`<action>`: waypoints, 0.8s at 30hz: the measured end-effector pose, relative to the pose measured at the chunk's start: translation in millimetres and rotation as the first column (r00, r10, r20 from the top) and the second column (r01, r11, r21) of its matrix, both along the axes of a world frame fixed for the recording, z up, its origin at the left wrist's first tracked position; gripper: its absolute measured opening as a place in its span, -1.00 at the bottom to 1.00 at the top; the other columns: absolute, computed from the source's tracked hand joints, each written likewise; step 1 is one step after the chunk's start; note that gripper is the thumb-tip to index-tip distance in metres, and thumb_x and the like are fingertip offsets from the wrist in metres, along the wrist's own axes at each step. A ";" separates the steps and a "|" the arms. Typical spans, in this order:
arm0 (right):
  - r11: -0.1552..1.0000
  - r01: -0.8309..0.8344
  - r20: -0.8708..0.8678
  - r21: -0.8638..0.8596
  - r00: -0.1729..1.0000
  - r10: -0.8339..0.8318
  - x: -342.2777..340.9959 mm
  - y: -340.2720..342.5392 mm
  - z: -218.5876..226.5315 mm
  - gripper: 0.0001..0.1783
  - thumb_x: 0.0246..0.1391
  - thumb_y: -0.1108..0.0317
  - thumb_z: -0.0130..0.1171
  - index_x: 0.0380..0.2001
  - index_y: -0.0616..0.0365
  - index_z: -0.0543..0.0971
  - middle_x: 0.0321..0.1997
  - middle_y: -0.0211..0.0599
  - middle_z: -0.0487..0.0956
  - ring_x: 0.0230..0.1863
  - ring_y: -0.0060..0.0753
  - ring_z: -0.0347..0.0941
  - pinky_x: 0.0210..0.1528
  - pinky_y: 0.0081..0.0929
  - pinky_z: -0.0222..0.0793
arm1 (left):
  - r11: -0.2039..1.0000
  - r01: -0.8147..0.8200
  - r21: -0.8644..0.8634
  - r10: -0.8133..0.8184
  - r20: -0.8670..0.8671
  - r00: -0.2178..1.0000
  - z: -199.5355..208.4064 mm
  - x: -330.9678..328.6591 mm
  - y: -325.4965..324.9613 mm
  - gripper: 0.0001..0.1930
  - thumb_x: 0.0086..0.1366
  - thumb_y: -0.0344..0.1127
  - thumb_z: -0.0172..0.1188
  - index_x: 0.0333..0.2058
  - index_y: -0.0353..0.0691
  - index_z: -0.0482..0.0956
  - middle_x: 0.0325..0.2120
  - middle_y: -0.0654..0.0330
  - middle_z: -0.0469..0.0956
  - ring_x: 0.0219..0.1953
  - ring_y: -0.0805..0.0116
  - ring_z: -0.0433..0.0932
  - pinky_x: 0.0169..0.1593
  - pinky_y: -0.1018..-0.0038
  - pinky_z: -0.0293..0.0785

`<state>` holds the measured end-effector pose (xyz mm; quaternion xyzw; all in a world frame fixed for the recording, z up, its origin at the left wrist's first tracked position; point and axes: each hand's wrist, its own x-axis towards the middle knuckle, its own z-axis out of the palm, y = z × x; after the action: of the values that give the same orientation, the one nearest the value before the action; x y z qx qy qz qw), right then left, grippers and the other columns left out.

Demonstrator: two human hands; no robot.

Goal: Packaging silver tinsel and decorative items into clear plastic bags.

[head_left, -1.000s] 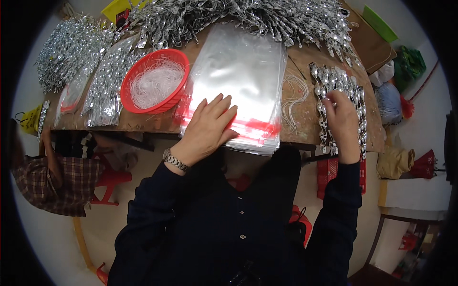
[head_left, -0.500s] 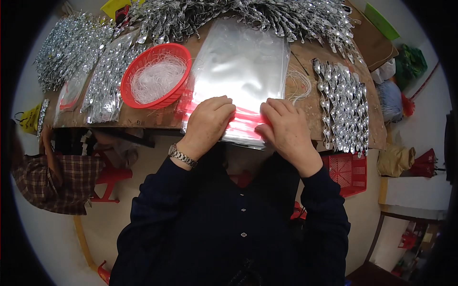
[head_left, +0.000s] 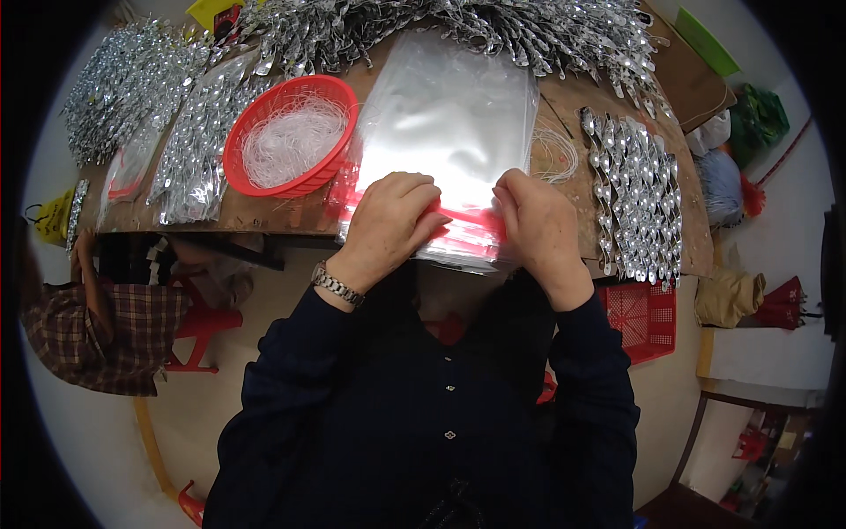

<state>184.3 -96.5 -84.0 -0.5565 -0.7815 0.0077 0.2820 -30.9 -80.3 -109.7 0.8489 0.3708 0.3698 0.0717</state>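
A stack of clear plastic bags [head_left: 449, 115] with red strips along the near end lies in front of me, its lower edge reaching past the table edge. My left hand [head_left: 392, 220], a metal watch on its wrist, rests on the left of the red strips, fingers curled and thumb bent toward them on the top bag. At the right side of the same end, my right hand [head_left: 542, 225] pinches the bag's edge between thumb and fingers. What lies under both palms is hidden.
A red basket [head_left: 233, 163] of clear thin strings [head_left: 295, 141] stands left of the bags. Silver twisted strips [head_left: 639, 194] hang over the table edge at right; more silver strips [head_left: 441, 31] pile along the back. A person in a plaid shirt [head_left: 132, 335] sits at left.
My right hand has shifted slightly right and up, its fingers drawn together into a pinch. The left thumb has come out over the red strips.
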 end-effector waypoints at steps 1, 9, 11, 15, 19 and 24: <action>1.000 0.009 -0.035 -0.025 0.999 -0.010 -0.4 2.0 -0.2 -0.88 0.10 0.34 0.15 -0.43 0.15 0.51 -0.49 -0.13 0.52 -0.38 0.00 0.48 -0.33 -0.15 0.36 | 1.000 -0.006 0.015 0.006 0.005 1.000 -0.1 0.3 0.6 -0.85 0.13 -0.40 0.25 -0.31 -0.30 0.54 -0.27 0.12 0.58 -0.19 0.10 0.53 -0.09 0.31 0.45; 0.996 -0.085 -0.175 -0.019 0.981 0.081 1.5 -1.0 3.2 -0.78 0.09 0.27 0.20 -0.27 0.18 0.57 -0.39 -0.05 0.57 -0.31 0.00 0.53 -0.25 -0.22 0.41 | 0.997 -0.058 -0.045 0.058 -0.003 0.998 -3.8 -0.2 10.9 -0.93 0.14 -0.45 0.23 -0.39 -0.28 0.54 -0.39 0.13 0.55 -0.26 0.10 0.52 -0.19 0.29 0.44; 0.993 -0.118 -0.172 0.020 0.978 0.120 5.0 0.2 1.4 -0.79 0.07 0.31 0.23 -0.27 0.21 0.59 -0.35 -0.06 0.60 -0.31 -0.03 0.54 -0.23 -0.28 0.42 | 0.995 -0.069 -0.065 0.069 0.003 0.998 -1.9 0.5 12.5 -0.93 0.15 -0.45 0.22 -0.40 -0.28 0.53 -0.42 0.12 0.54 -0.28 0.10 0.52 -0.21 0.30 0.44; 0.996 -0.070 -0.209 -0.056 0.976 0.057 10.2 5.0 -1.0 -0.85 0.07 0.38 0.23 -0.34 0.25 0.60 -0.36 -0.12 0.61 -0.35 -0.16 0.55 -0.29 -0.38 0.42 | 0.983 -0.051 -0.179 0.071 0.105 0.992 4.0 3.5 12.0 -0.92 0.18 -0.45 0.22 -0.39 -0.31 0.52 -0.44 0.11 0.52 -0.32 0.10 0.51 -0.23 0.30 0.42; 0.995 -0.071 -0.397 -0.074 0.917 0.036 8.1 10.0 7.7 -0.90 0.08 0.44 0.22 -0.36 0.26 0.61 -0.38 -0.24 0.61 -0.38 -0.43 0.53 -0.34 -0.52 0.39 | 0.996 -0.018 -0.085 0.028 0.122 0.992 9.2 7.3 11.8 -0.88 0.17 -0.34 0.25 -0.41 -0.27 0.54 -0.44 0.13 0.54 -0.34 0.12 0.51 -0.26 0.27 0.43; 0.997 -0.082 -0.537 -0.005 0.841 0.067 4.4 14.8 17.3 -0.87 0.11 0.44 0.21 -0.27 0.25 0.60 -0.28 -0.30 0.63 -0.29 -0.51 0.53 -0.29 -0.58 0.41 | 0.992 0.013 -0.125 0.002 0.124 0.992 13.5 5.5 18.8 -0.90 0.20 -0.43 0.22 -0.33 -0.32 0.54 -0.44 0.12 0.53 -0.40 0.23 0.51 -0.31 0.41 0.40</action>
<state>188.8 -81.7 -66.8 -0.5052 -0.6926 0.1846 0.4807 -25.4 -61.5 -96.2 0.8191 0.3860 0.3973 0.1489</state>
